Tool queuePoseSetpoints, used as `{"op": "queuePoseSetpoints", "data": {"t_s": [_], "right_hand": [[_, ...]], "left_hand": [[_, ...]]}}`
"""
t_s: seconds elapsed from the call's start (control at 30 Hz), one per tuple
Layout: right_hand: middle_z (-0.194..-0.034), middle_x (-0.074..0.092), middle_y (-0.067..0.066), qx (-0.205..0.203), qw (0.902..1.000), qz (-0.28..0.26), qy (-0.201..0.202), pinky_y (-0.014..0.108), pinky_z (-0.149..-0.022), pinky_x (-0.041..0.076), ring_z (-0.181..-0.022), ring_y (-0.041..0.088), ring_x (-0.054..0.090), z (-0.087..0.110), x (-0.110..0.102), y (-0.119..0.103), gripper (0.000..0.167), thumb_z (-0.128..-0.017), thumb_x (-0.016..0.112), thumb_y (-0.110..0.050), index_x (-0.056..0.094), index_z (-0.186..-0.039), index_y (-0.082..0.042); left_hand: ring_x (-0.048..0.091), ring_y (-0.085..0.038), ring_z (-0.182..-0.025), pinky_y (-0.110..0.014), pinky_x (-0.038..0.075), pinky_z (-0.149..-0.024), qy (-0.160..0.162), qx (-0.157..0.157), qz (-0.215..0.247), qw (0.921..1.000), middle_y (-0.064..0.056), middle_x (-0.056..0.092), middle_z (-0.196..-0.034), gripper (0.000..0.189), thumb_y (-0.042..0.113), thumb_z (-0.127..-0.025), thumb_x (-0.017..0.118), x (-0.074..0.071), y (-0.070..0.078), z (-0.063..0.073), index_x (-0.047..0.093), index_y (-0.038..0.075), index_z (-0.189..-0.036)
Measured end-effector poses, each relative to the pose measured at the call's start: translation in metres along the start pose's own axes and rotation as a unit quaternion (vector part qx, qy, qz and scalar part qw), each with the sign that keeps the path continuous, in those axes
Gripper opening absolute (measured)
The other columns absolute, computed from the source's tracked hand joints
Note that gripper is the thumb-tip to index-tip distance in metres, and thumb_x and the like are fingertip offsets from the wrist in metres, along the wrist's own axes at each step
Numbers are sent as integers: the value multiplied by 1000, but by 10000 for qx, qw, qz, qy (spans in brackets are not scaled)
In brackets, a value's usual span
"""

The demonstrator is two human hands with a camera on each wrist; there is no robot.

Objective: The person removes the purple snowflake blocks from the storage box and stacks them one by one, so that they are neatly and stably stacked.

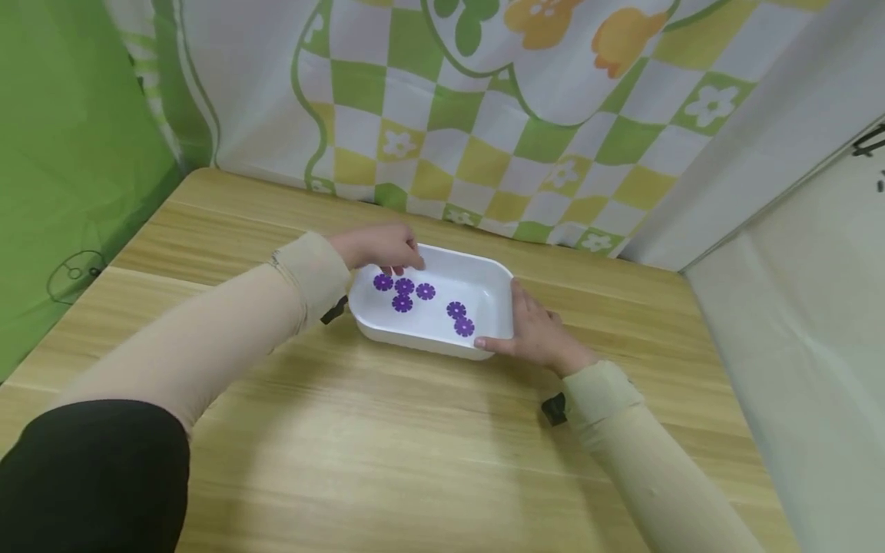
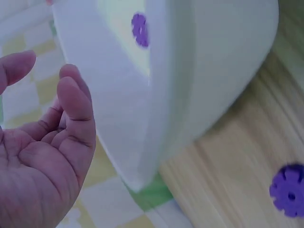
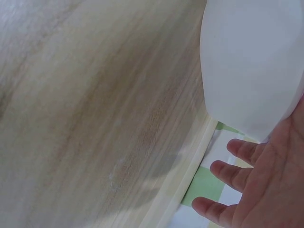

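Note:
A white oblong tub stands on the table with several purple notched discs lying flat on its floor, some to the left and a pair to the right. Over the tub's left back rim hangs my left hand, its fingertips pointing down above the discs. In the left wrist view its thumb is apart from the loosely bent fingers, with nothing between them. My right hand holds the tub's right end, thumb on the front rim and fingers along the outer wall. Another purple disc lies on the wood outside the tub.
The wooden table runs back to a checked, flowered curtain. Green cloth hangs at the left, and a pale wall borders the right side. A thin dark wire loop shows against the green cloth.

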State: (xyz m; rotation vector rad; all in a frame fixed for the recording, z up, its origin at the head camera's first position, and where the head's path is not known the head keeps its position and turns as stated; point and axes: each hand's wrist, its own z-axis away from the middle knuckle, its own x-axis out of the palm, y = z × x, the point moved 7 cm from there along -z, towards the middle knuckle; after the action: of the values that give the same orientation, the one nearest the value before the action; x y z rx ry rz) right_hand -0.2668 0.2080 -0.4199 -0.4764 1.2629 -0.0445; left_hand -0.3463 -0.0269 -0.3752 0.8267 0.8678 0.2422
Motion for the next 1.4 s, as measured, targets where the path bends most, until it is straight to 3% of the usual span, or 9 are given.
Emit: {"op": "queuePoseSetpoints", "data": {"t_s": [0.13, 0.33, 0.47, 0.7, 0.87, 1.2, 1.4], "right_hand": [[-164, 16, 33, 13, 10000, -24, 11, 76, -111, 23, -146, 51, 29, -1, -1, 0, 129, -86, 74, -62, -5, -159, 9], [-164, 15, 33, 53, 10000, -1, -27, 75, -112, 22, -147, 51, 27, -1, 0, 1, 131, -85, 73, -65, -6, -159, 8], [-163, 16, 34, 55, 10000, 0, -27, 75, -112, 22, -147, 51, 27, 0, 1, 2, 130, -86, 73, -64, -5, -159, 9], [-163, 15, 35, 52, 10000, 59, -53, 75, -112, 21, -147, 52, 26, 0, 2, 2, 128, -88, 71, -63, -6, -159, 10], [-163, 15, 35, 43, 9999, 96, -58, 75, -112, 22, -147, 52, 26, -1, 1, 2, 128, -88, 71, -63, -7, -158, 10], [-164, 12, 34, 64, 9999, 16, -97, 75, -113, 20, -148, 52, 23, -1, 0, 1, 128, -88, 72, -62, -8, -158, 10], [-164, 12, 34, 110, 9999, 43, -121, 74, -114, 20, -149, 52, 22, -2, 1, 2, 129, -88, 71, -64, -8, -158, 10]], "left_hand": [[62, -32, -104, -41, 55, -92, -149, -146, -177, 9996, -22, 63, -118, 30, 23, -100, 65, 11, -1, -5, 60, -3, -114], [60, -21, -82, -39, 55, -84, -175, -384, -497, 9979, -11, 63, -95, 21, 19, -98, 69, 19, -11, -10, 61, 1, -105], [58, -16, -73, -33, 56, -78, -307, -342, -838, 9954, -6, 62, -84, 14, 11, -94, 72, 26, -15, -13, 62, 1, -98], [63, -23, -81, -33, 57, -76, -306, -488, -1584, 9857, -11, 64, -93, 25, 9, -88, 77, 35, -20, -12, 62, -3, -104], [60, -24, -87, -34, 54, -80, -229, -377, -2052, 9777, -13, 64, -99, 33, 8, -85, 77, 39, -22, -13, 61, -4, -111], [60, -27, -87, -35, 54, -77, 59, -100, -2389, 9710, -14, 63, -96, 24, 2, -80, 70, 46, -23, -13, 59, -1, -102], [61, -27, -87, -37, 54, -79, 131, -143, -2370, 9713, -15, 64, -97, 23, 5, -83, 71, 47, -23, -10, 59, -1, -103]]}}
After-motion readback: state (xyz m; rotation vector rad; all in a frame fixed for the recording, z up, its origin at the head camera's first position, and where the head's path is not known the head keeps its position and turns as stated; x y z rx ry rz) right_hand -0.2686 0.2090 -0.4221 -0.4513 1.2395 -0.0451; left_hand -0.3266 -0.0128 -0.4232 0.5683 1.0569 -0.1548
